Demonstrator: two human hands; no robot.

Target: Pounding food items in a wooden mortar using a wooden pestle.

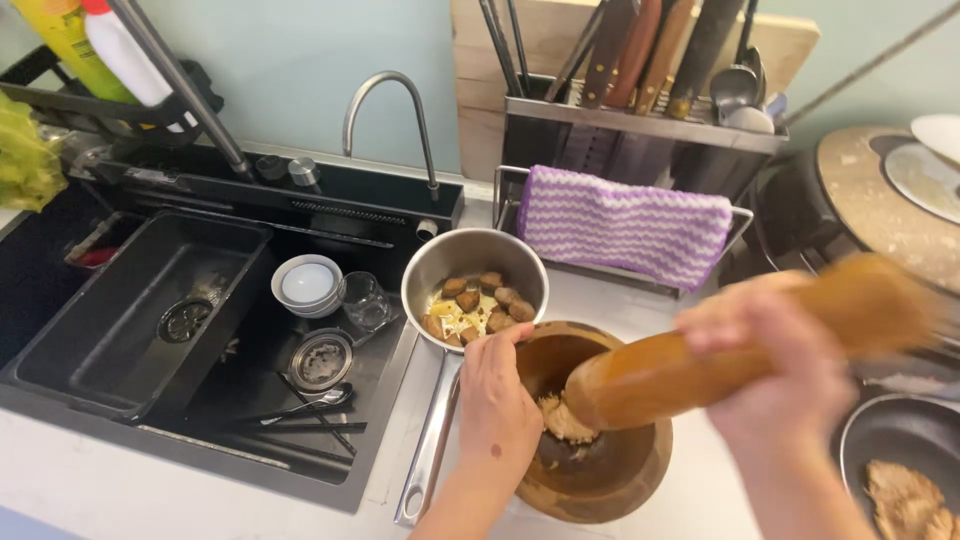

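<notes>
A round wooden mortar (pixel 620 478) sits on the white counter near the front edge. My left hand (pixel 497 398) grips its left rim. My right hand (pixel 775 365) is wrapped around a thick wooden pestle (pixel 690 365), blurred by motion, whose blunt end presses into a pale mashed lump (pixel 562 420) at the mortar's bottom. Just behind the mortar stands a steel saucepan (pixel 452 262) holding brown chunks and pale pieces, its long handle (pixel 428 450) pointing toward me.
A black sink (pixel 120 330) on the left holds a white bowl, a glass, a strainer and chopsticks. A purple striped cloth (pixel 622 220) hangs on a rack with knives behind it. A dark pan (pixel 900 440) with pale food sits at the right.
</notes>
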